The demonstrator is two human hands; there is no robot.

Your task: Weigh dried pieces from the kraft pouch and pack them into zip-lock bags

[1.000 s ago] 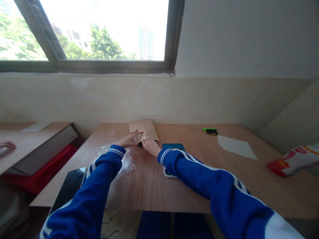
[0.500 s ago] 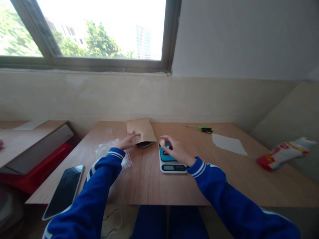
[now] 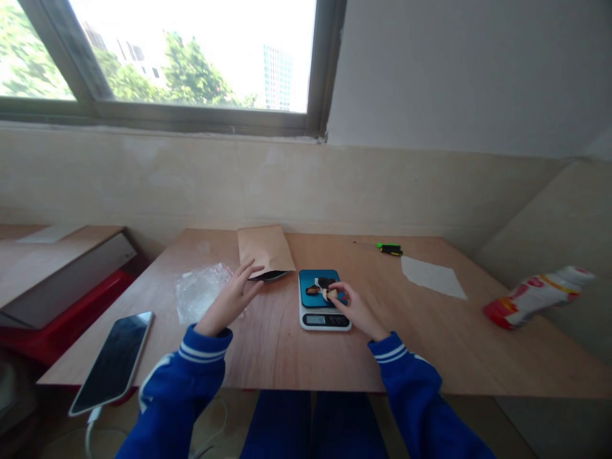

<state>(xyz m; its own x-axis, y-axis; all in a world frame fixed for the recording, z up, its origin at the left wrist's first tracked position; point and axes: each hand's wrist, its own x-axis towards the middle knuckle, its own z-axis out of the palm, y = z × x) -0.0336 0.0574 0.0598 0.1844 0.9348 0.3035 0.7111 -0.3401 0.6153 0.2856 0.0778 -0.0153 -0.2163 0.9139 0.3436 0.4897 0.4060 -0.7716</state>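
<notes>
Phone (image 3: 115,360) lies at the table's (image 3: 277,350) front left, then clear plastic bag (image 3: 197,294), then left hand (image 3: 230,301), fingers spread and holding nothing, near the brown paper bag (image 3: 265,248). Scale (image 3: 308,299) carries small dark pieces (image 3: 313,290); right hand's (image 3: 357,313) fingers pinch a small pale piece (image 3: 333,294) over its plate, contact unclear. Screwdriver (image 3: 389,250), white paper (image 3: 433,277) and bottle (image 3: 538,294) are further right.

- The single view is taken from head height, faced forward and down.
- The surface (image 3: 282,357), left hand (image 3: 229,304) and right hand (image 3: 356,310) are seen from near above.
- The window (image 3: 201,64) is caught farther off.
</notes>
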